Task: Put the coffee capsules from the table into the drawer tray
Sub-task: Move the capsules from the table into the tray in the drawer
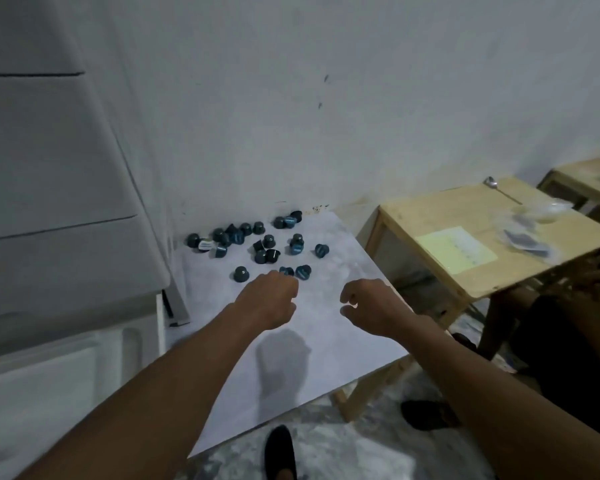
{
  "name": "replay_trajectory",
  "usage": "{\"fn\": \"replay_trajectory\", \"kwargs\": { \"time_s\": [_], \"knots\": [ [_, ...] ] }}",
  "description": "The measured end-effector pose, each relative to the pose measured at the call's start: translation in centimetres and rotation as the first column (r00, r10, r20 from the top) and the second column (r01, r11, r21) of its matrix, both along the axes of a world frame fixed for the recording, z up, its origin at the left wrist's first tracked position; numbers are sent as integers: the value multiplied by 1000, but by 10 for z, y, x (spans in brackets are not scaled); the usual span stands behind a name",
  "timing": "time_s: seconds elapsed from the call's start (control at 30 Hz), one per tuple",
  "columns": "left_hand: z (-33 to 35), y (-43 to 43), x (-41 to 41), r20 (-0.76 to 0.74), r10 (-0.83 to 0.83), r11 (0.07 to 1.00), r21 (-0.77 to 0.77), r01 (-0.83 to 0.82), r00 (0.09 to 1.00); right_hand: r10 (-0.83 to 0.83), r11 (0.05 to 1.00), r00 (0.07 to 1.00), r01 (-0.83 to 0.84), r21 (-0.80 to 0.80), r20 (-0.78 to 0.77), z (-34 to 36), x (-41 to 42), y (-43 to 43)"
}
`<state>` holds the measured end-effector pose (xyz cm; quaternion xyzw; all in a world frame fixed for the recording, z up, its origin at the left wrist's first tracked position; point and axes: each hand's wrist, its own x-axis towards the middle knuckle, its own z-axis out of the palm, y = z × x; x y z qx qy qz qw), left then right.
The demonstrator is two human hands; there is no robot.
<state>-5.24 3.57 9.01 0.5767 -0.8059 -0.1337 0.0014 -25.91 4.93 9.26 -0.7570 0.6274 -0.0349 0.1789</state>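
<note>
Several dark blue-grey coffee capsules (pixel 253 242) lie scattered on the far part of the white table (pixel 312 341), near the wall. My left hand (pixel 269 299) hovers just in front of the nearest ones, its knuckles next to a capsule (pixel 287 271); its fingers curl downward and their tips are hidden, so I cannot tell whether they hold anything. Over the table's right side, my right hand (pixel 369 306) hangs with thumb and fingers loosely curled around nothing. The white drawer tray (pixel 56 372) stands pulled out at the lower left, below the drawer unit.
A white plastic drawer unit (pixel 49 168) rises at the left against the wall. To the right is a wooden table (pixel 465 216) with a paper sheet, a spoon and plastic packets. Another person sits at the far right. Dark shoes are on the floor below.
</note>
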Motion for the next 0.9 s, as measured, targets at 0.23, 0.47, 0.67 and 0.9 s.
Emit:
{"fn": "replay_trajectory", "kwargs": {
  "time_s": [0.23,0.47,0.67,0.9],
  "knots": [
    [-50,-97,2,-126,220,975,40,-217,967,-38,997,997,34,63,67,-46,23,-99],
    [-96,-133,4,-281,300,950,178,-258,912,-16,992,997,6,127,79,-79,46,-152],
    [-118,-141,2,-312,343,936,196,-293,886,102,974,994,-109,197,46,-104,51,-174],
    [-129,-150,3,-309,331,941,185,-285,892,123,974,991,-130,188,49,-117,52,-183]
  ]
}}
